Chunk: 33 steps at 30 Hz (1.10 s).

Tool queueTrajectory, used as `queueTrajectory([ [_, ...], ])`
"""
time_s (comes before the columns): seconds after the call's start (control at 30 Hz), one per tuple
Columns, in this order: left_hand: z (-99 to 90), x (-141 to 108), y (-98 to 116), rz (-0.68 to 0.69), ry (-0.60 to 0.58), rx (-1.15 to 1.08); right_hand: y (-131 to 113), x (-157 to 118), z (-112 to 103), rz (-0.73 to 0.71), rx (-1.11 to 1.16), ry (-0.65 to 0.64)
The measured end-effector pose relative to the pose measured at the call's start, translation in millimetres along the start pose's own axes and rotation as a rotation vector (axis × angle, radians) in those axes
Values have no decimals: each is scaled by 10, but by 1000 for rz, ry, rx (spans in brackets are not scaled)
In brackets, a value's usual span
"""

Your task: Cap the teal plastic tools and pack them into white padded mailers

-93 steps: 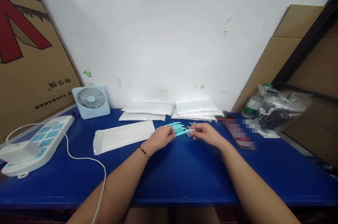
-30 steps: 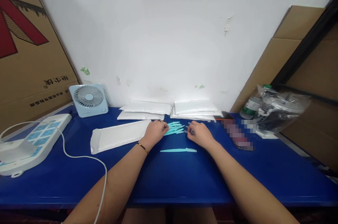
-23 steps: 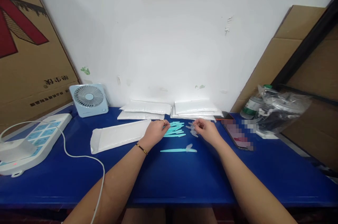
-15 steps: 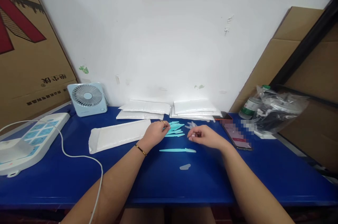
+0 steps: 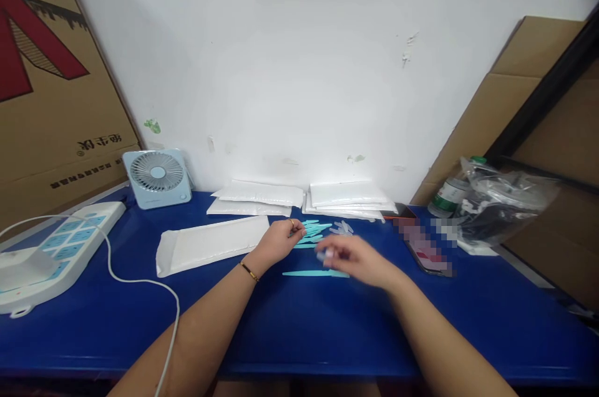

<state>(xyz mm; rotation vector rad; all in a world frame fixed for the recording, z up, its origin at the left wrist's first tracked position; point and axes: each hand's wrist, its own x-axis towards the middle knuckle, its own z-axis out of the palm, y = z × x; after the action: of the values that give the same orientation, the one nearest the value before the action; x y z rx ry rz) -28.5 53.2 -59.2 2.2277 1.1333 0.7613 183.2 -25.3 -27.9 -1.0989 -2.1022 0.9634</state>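
Note:
My left hand [image 5: 277, 241] rests at the left side of a pile of teal eyebrow razors [image 5: 314, 238], fingertips pinched together; what is between them, if anything, is hidden. My right hand [image 5: 354, 259], blurred by motion, is closed on a small translucent blade cap [image 5: 321, 256]. It hovers over the table just right of the pile. Below it lies a single teal razor [image 5: 304, 273], set crosswise and partly covered by the hand. Several clear caps [image 5: 342, 228] are heaped behind my right hand.
A white padded envelope [image 5: 213, 245] lies left of my hand. More envelopes [image 5: 346, 195] are stacked along the wall. A small fan [image 5: 158, 177] and a power strip [image 5: 70, 241] with a white cable stand left; a phone [image 5: 425, 253] and a bagged item [image 5: 500, 210] are right.
The translucent cap that lay alone at the front has left the table and is in my right hand. My left hand stays by the pile. The view has shifted slightly.

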Motion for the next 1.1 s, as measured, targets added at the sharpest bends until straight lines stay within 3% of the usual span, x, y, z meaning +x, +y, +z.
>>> queueTrajectory([
  [0.13, 50, -5, -12, -38, -55, -185, 139, 46, -186, 1, 271, 499],
  [0.27, 62, -24, 19, -49, -76, -241, 320, 104, -210, 19, 346, 667],
  [0.5, 57, -27, 24, -52, -69, -229, 457, 137, -216, 114, 547, 700],
  [0.8, 66, -29, 5, -32, -73, -226, 485, 144, -190, 177, 551, 673],
  [1.1, 71, -50, 86, -28, -128, -181, 399, 196, 2, 209, 498, 463],
])
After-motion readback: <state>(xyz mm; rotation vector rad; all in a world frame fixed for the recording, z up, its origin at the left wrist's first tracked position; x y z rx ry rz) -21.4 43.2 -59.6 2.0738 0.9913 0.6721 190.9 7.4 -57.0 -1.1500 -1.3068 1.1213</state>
